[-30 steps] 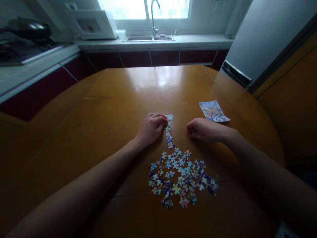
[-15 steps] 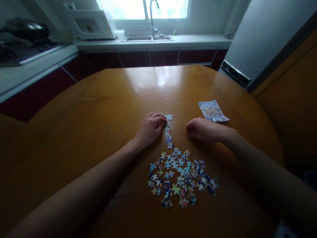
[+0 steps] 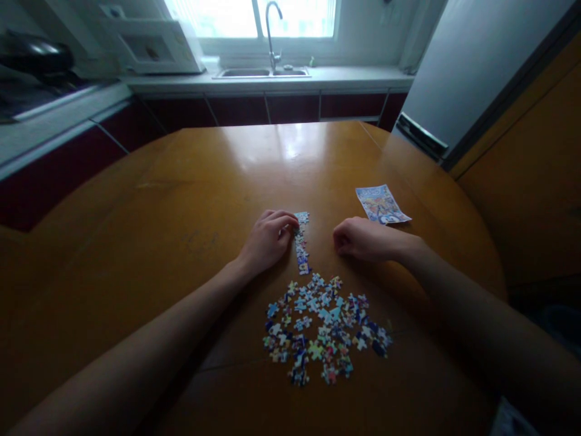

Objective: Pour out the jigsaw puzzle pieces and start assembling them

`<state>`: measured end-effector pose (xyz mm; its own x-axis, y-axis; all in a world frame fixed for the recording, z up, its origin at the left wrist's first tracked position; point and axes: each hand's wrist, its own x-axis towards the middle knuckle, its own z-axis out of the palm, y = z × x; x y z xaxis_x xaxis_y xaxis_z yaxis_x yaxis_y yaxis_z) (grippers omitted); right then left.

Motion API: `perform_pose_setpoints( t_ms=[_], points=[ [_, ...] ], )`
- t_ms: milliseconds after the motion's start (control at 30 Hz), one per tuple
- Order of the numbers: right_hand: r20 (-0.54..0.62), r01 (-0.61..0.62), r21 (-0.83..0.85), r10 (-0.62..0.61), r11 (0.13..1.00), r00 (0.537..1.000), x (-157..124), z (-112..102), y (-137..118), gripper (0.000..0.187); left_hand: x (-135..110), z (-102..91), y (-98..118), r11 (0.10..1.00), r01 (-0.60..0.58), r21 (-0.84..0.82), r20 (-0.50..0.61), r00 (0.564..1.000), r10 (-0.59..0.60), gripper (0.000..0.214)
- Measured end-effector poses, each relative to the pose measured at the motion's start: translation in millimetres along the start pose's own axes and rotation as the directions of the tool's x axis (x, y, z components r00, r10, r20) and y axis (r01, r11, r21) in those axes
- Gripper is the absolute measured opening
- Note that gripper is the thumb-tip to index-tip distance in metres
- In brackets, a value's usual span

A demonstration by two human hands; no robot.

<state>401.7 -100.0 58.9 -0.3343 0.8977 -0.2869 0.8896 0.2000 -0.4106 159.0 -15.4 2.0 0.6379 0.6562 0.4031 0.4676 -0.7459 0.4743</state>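
My left hand rests on the round wooden table, fingers curled, fingertips against the upper end of a narrow strip of joined puzzle pieces. My right hand lies to the right of that strip in a loose fist; what it holds, if anything, is hidden. A spread of several loose colourful puzzle pieces lies just in front of both hands. A small printed picture sheet lies beyond my right hand.
A grey fridge stands at the far right beside wooden cabinets. A counter with a sink and tap runs under the window. A white microwave and a dark pan are at the far left.
The view has shifted slightly, so everything sits a little further left. Both hands stay where they were on the table.
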Motion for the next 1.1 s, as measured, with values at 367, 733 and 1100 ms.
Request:
perform_pose_setpoints(
  t_ms=[367, 733, 1100],
  points=[
    [-0.002, -0.009, 0.001, 0.009, 1.0, 1.0, -0.1, -1.2, -2.0, 0.01, 0.7, -0.9, 2.0, 1.0, -0.006, 0.004, 0.005, 1.0, 0.006, 0.028],
    [0.013, -0.029, -0.012, 0.029, 1.0, 0.999, -1.3, -2.7, -4.7, 0.011, 1.3, 0.2, 0.4, 1.0, 0.001, -0.008, -0.003, 1.0, -0.001, 0.026],
    [0.005, -0.012, 0.011, 0.012, 1.0, 1.0, -0.1, -0.6, -1.5, 0.011, 1.0, 0.5, -1.1, 1.0, -0.005, -0.007, -0.005, 1.0, 0.005, 0.024]
  ],
)
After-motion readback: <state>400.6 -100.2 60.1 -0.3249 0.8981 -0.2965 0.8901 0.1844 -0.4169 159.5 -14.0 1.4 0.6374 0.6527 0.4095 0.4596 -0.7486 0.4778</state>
